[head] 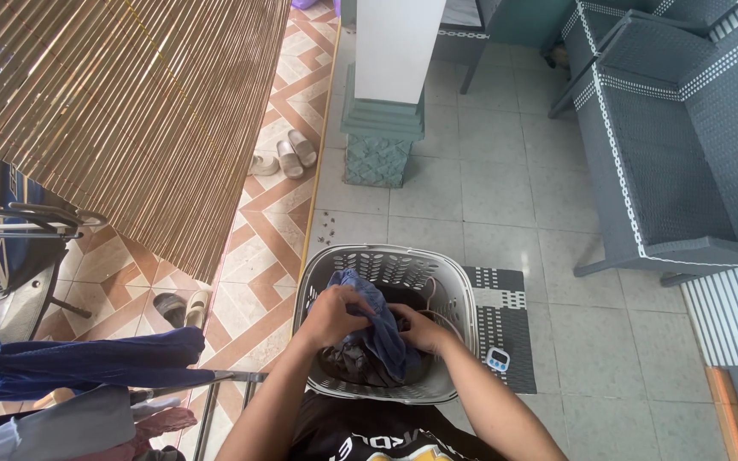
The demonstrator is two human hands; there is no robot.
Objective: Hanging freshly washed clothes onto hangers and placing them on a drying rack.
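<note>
- Both hands are down in the grey laundry basket (pixel 386 265), at 12 o'clock.
- Left hand (pixel 332 314) grips the blue cloth (pixel 377 329); right hand (pixel 420 329) pinches it too.
- Cloth runs up toward 11 o'clock, nearer the left hand.
- Farther off, a grey sofa (pixel 676 154) at 2 o'clock.

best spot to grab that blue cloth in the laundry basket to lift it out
Probably the bunched upper fold of the blue cloth, taken from above: it rises over the laundry basket rim. The left hand already grips there; the right hand is lower.
</note>
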